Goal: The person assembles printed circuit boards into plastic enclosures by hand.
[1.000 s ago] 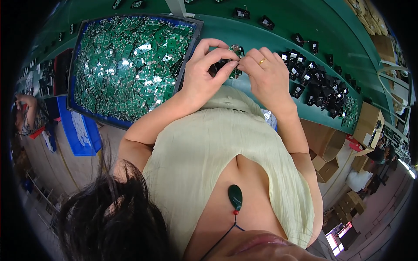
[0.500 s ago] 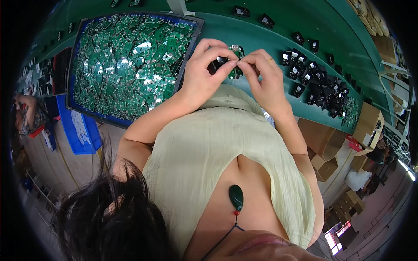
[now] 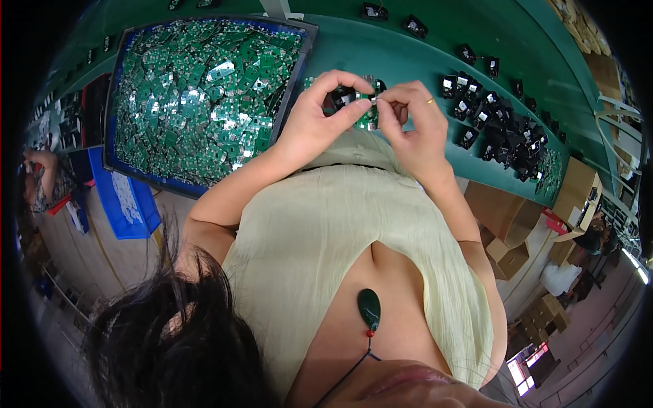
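My left hand (image 3: 314, 117) is closed, its thumb and forefinger at the edge of a small green circuit board (image 3: 368, 121) with metal parts on it. A black plastic housing (image 3: 342, 99) shows inside the curl of those fingers; whether it is held or lies behind cannot be seen. Close by on the board's other side, my right hand (image 3: 418, 122) has thumb and forefinger pinched together. What sits between those fingertips is too small to make out. The ring finger wears a gold ring.
A large dark-rimmed tray (image 3: 309, 51) heaped with green circuit boards stands left on the green bench (image 3: 401, 61). To the right lies a pile of black housings (image 3: 500, 126), with more in a row along the back. Cardboard boxes (image 3: 507, 217) and a blue bin (image 3: 126, 204) flank the bench below.
Both hands have shifted slightly down toward me, and the left fingers have changed their curl. The right fingers have drawn a little away from the left fingertips.
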The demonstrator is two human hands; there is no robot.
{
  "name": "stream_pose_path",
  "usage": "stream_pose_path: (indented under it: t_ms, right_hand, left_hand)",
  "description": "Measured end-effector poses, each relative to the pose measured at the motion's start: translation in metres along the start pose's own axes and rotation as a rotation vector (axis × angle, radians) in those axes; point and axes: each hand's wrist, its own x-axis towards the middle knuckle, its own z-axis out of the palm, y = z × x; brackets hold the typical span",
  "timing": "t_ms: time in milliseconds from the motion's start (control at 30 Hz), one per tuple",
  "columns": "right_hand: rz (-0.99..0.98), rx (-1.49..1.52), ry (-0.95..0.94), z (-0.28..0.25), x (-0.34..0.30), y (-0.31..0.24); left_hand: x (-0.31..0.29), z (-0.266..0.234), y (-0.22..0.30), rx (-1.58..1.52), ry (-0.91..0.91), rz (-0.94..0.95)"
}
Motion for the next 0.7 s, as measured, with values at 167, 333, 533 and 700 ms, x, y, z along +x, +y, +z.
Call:
stream_pose_path:
  t_ms: [167,333,533,700]
  right_hand:
    - [0.037,0.008,0.007,-0.002,0.000,0.005]
    - [-0.157,-0.096,-0.122,-0.002,-0.001,0.009]
    - [-0.130,-0.002,-0.103,-0.005,0.003,0.002]
    - [-0.177,-0.024,-0.056,-0.001,0.001,0.001]
  left_hand:
    - [-0.004,-0.001,0.002,-0.186,-0.083,-0.196]
    - [-0.008,-0.003,-0.003,0.077,-0.019,-0.121]
    - [-0.004,-0.002,-0.013,0.108,0.042,0.129]
    - [-0.006,-0.005,-0.005,0.275,-0.005,0.184]
